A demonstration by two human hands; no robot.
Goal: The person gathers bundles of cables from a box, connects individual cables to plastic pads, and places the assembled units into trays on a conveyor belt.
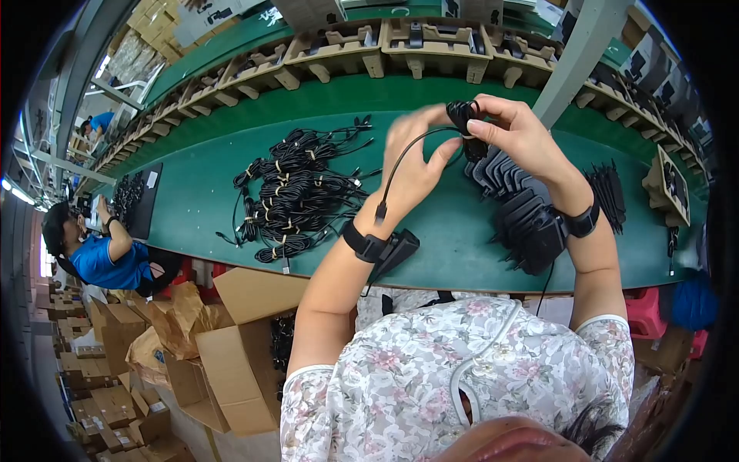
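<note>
Right grip [522,138] clamped on coil [462,114], above counter [450,266]; left grip [416,158] blurred beside coil, couldn't tell if closed; plug [380,210] dangled near left strap [368,243]; snag there could have tugged coil loose.

Left hand [416,150] blurred; cable [463,114] partly hidden by right hand [519,138]. Item [95,214] by co-worker [100,262] too small to tell. Shirt [416,369] cut off below.

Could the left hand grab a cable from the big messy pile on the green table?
Probably yes: the left hand is near the cable pile, and nothing tall seems to stand between them.
</note>
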